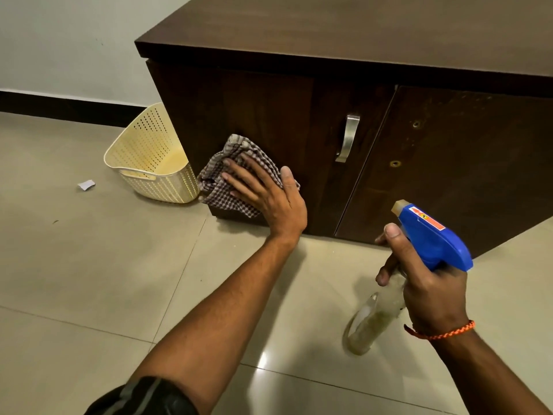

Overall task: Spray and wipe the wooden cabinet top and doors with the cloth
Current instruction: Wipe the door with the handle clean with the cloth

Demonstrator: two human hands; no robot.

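Nearest the lens, dark sleeve and bare left forearm, reaching up and forward. Beyond, dark wooden cabinet filling the upper right, on pale tiled floor. Under the wipe now, the left door; beside it the right door, dull and speckled, with two bare holes and no handle, judged not yet done. Cream perforated basket tilted just beside the cabinet's left corner. Checked cloth bunched against the lower left of the left door, near its bottom edge. Blue-headed spray bottle held off the surface, low before the right door, nozzle aimed toward the cabinet, clear body hanging down. Metal handle on the left door, well apart from the cloth; paper scrap on the floor. For a good wipe: keep the palm flat, press evenly, work overlapping passes toward the handle, refold the cloth once soiled, mind the basket at the corner. Pose of left hand: wrist bent back, fingers spread and flat on the cloth, thumb raised apart. Pose of right hand: fingers curled round the bottle's neck, thumb up alongside the blue head, orange cord bracelet at the wrist.
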